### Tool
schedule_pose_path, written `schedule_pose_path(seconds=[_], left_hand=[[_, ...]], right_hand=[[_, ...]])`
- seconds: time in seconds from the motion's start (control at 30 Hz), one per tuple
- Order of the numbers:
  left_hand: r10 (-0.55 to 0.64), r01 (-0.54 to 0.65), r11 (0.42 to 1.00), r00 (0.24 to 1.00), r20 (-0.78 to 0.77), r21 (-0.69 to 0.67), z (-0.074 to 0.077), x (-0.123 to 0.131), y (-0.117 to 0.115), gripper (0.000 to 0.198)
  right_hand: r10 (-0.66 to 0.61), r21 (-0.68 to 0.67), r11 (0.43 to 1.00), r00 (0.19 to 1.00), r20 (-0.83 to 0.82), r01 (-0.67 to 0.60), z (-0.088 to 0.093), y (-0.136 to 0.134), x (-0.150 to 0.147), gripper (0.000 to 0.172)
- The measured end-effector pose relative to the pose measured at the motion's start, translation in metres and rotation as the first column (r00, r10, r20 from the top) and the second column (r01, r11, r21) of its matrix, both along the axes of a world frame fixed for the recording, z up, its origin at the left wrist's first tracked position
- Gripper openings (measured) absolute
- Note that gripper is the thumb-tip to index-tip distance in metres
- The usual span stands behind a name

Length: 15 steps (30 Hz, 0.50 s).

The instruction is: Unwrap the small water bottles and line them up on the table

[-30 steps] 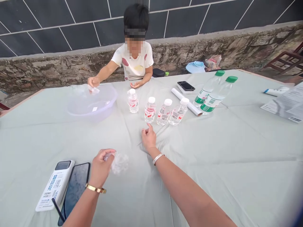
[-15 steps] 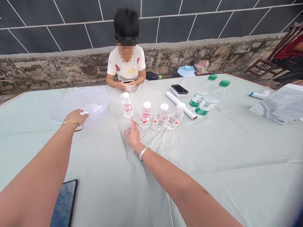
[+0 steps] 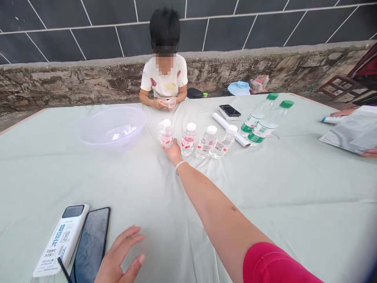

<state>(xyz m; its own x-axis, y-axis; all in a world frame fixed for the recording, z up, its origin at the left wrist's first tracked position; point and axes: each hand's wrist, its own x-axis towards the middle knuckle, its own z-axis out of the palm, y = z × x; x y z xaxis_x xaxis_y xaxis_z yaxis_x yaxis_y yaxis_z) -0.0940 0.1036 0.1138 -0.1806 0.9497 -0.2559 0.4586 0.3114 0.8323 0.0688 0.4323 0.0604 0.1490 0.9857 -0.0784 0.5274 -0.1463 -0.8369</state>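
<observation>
My right hand (image 3: 173,150) reaches across the table and closes round the base of the leftmost small water bottle (image 3: 165,133). Three more small bottles (image 3: 206,141) with white caps stand in a row to its right. My left hand (image 3: 119,257) hovers low at the near edge, fingers spread and empty, beside a black phone (image 3: 90,245) and a white power bank (image 3: 60,239). A clear plastic basin (image 3: 113,125) with crumpled plastic wrap inside sits at the far left.
A person in a white shirt sits at the far side, holding something small in both hands (image 3: 165,103). Two large green-capped bottles (image 3: 265,120), a white roll (image 3: 226,127), a phone (image 3: 229,110) and papers (image 3: 352,131) lie to the right. Another person's hand (image 3: 338,113) shows at the right edge.
My left hand has come back from the basin to the near edge, empty; the plastic wrap now lies in the basin. My right hand moved forward and took hold of the leftmost small bottle.
</observation>
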Motion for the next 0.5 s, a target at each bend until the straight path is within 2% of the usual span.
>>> schedule_pose_path(seconds=[0.1,0.2,0.3,0.4,0.5], left_hand=[[0.011,-0.014,0.997,0.999,0.041,0.073,-0.003,0.012,-0.023,0.022],[-0.047,0.036,0.991,0.996,0.076,0.131,0.011,0.027,-0.040,0.025],[-0.048,0.021,0.983,0.989,0.142,0.184,0.024,0.039,-0.058,0.027],[-0.112,0.088,0.987,0.976,0.186,0.132,0.023,0.045,-0.078,0.028],[-0.179,0.171,0.984,0.968,0.176,0.055,0.015,0.049,-0.098,0.029]], right_hand=[[0.099,-0.016,0.995,0.995,0.009,-0.099,0.005,-0.058,0.014,0.058],[0.200,-0.004,0.980,0.980,0.006,-0.200,0.008,-0.126,0.032,0.056],[0.259,0.018,0.966,0.966,0.007,-0.259,0.006,-0.201,0.052,0.058],[0.335,0.063,0.941,0.942,-0.016,-0.333,0.000,-0.274,0.072,0.051],[0.343,0.067,0.937,0.939,0.015,-0.343,-0.005,-0.329,0.088,0.045]])
